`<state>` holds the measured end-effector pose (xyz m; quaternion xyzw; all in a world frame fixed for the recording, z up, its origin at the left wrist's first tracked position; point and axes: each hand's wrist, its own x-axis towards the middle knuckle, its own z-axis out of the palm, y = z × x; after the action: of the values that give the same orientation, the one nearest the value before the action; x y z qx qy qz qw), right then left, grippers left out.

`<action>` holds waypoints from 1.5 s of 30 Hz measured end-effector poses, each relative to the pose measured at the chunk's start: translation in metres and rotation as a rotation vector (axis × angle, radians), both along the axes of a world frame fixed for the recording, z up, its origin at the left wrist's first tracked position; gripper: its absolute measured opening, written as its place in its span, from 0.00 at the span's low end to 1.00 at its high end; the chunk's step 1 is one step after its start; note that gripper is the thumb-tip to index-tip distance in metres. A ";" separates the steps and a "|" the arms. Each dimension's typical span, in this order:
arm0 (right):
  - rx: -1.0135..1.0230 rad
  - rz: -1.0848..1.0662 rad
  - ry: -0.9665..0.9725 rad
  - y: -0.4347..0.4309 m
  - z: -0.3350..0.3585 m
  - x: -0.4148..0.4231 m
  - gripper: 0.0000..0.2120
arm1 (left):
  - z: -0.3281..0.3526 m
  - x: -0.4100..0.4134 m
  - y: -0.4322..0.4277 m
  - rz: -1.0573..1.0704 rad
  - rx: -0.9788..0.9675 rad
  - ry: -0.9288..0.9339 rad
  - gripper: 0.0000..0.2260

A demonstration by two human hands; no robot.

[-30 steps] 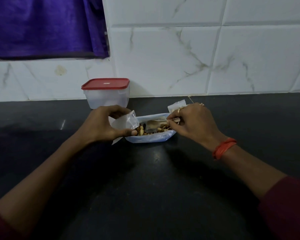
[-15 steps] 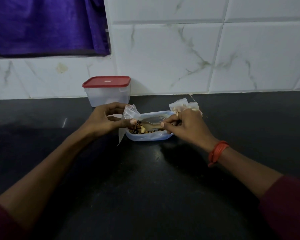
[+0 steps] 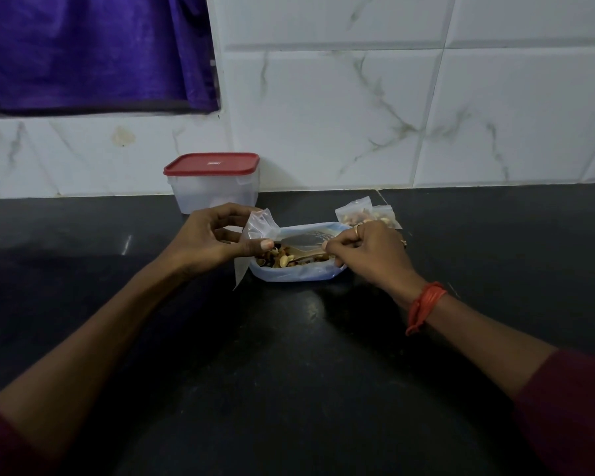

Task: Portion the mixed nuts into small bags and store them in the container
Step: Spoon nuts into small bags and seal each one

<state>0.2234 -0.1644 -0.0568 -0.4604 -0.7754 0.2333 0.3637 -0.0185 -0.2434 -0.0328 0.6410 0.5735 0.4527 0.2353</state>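
A pale blue bowl (image 3: 294,273) of mixed nuts (image 3: 282,260) sits on the black counter (image 3: 289,372). My left hand (image 3: 208,240) pinches a small clear plastic bag (image 3: 256,231) at the bowl's left rim, its mouth turned to the bowl. My right hand (image 3: 368,254) grips the handle of a metal spoon (image 3: 301,245) whose head lies over the nuts. Two filled small bags (image 3: 361,214) lie just behind my right hand. A clear container with a red lid (image 3: 213,182) stands shut by the wall, behind my left hand.
A white marble-tiled wall (image 3: 392,115) backs the counter. A purple cloth (image 3: 90,49) hangs at the upper left. An orange thread band (image 3: 425,305) circles my right wrist.
My right hand has slid toward the bowl's right end, uncovering the filled bags behind it. My left hand has raised the small bag more upright at the left rim.
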 end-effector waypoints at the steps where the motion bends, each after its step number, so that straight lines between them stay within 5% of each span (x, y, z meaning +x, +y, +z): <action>1: -0.011 -0.016 0.015 0.000 0.001 0.001 0.09 | -0.001 -0.001 0.001 0.012 0.004 0.020 0.22; 14: -0.135 -0.037 0.115 0.021 0.011 0.022 0.07 | -0.004 -0.001 0.001 0.077 0.096 0.234 0.29; 24: 0.012 0.095 0.287 0.011 0.020 0.018 0.06 | -0.012 0.003 0.001 0.151 0.187 0.492 0.35; 29: 0.303 0.143 0.251 -0.007 0.014 0.006 0.02 | -0.011 0.013 -0.002 0.105 0.237 0.464 0.34; 33: 0.969 0.208 0.036 -0.013 0.015 0.005 0.07 | -0.010 0.013 -0.003 0.086 0.271 0.375 0.33; 35: 1.117 0.231 0.032 -0.010 0.017 0.006 0.08 | -0.010 0.013 -0.004 0.090 0.261 0.336 0.33; 45: 0.652 0.115 0.303 0.002 0.017 0.013 0.10 | -0.007 0.004 0.002 0.151 0.118 0.007 0.26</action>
<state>0.2367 -0.1627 -0.0400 -0.2361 -0.7708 0.0594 0.5887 -0.0146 -0.2418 -0.0400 0.6102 0.5933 0.5000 0.1602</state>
